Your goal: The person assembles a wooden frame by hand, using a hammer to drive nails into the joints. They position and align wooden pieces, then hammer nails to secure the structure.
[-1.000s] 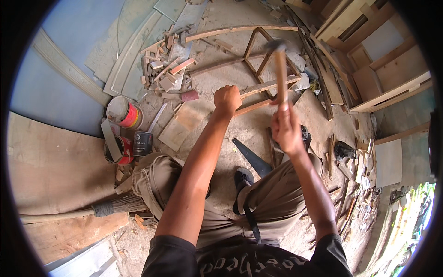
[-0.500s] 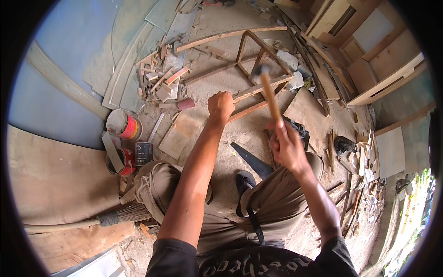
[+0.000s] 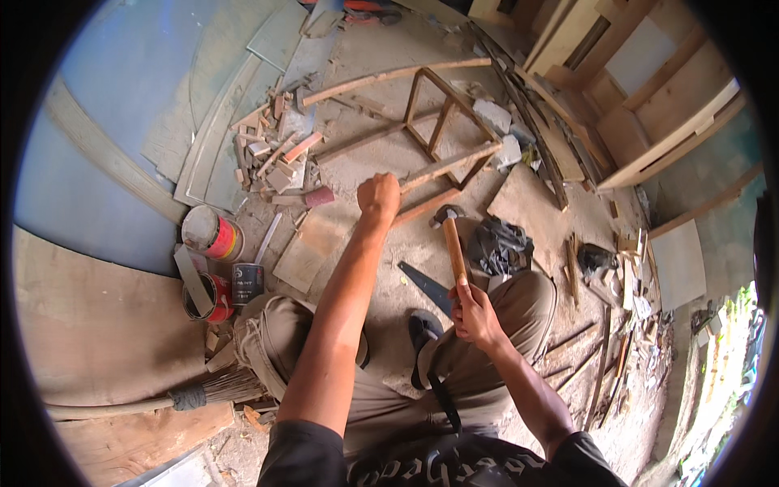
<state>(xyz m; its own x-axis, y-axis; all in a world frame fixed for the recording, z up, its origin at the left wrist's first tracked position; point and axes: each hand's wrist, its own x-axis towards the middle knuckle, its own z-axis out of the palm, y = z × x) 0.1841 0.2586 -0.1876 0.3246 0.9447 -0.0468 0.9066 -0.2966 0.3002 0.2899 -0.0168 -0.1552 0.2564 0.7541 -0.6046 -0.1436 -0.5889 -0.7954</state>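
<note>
My left hand [image 3: 379,196] is closed round the near end of a wooden frame [image 3: 454,165] made of narrow brown strips, which stretches away to the right and far side. In my right hand [image 3: 475,315] is a hammer [image 3: 456,250], gripped by its wooden handle. Its dark head points away from me, low beside the frame's near strip. Below the hammer, a handsaw [image 3: 423,286] with a dark blade lies on the floor near my foot.
Paint cans [image 3: 213,233] stand at the left, with a broom [image 3: 191,396] nearer. Wood offcuts [image 3: 280,162] lie in a heap beyond my left hand. A black plastic bag [image 3: 501,243] sits right of the hammer. Wooden cabinet frames [image 3: 649,122] stand at the far right.
My right hand has brought the hammer down and nearer to me, from above the frame to below its near strip. My left hand keeps its hold on the frame.
</note>
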